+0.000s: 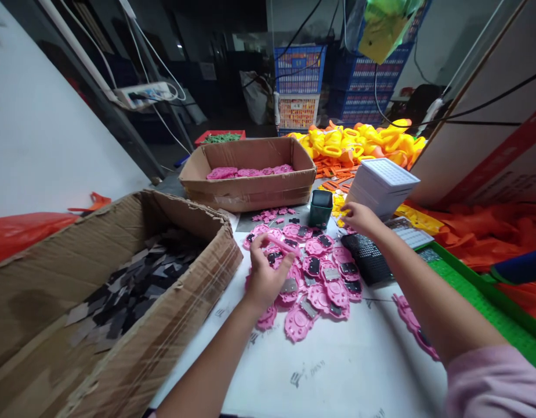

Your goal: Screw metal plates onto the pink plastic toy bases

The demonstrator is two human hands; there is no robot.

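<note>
White sheeting (346,371), marked with small dark print, covers the worktop in front of me. Nearest, at 2 o'clock, loose pink parts (408,318) lie partly hidden behind my right forearm (428,284). At 10 o'clock stands an open cardboard carton (198,296) holding flat black and grey pieces (137,290). At 12 o'clock my left hand (268,277) grasps a pink casing (284,245), seen nearly edge-on, between thumb and fingers. It is over a heap of similar pink casings (335,291), many bearing black or silvery panels (324,240), spread from 12 to 1 o'clock. My right hand (359,219) is at 1 o'clock, fingers bent downward at small yellow parts (338,203), near a tall white stack (372,191); I cannot tell whether they grip anything. At that hand's 9 o'clock stands a dark square cup (321,216). Beyond, at 12 o'clock, a second carton (250,196) holds more pink pieces (222,173). Farther, at 1 o'clock, yellow toys (359,142) are piled; past them, blue crates (299,72) stand stacked in dim light.
</note>
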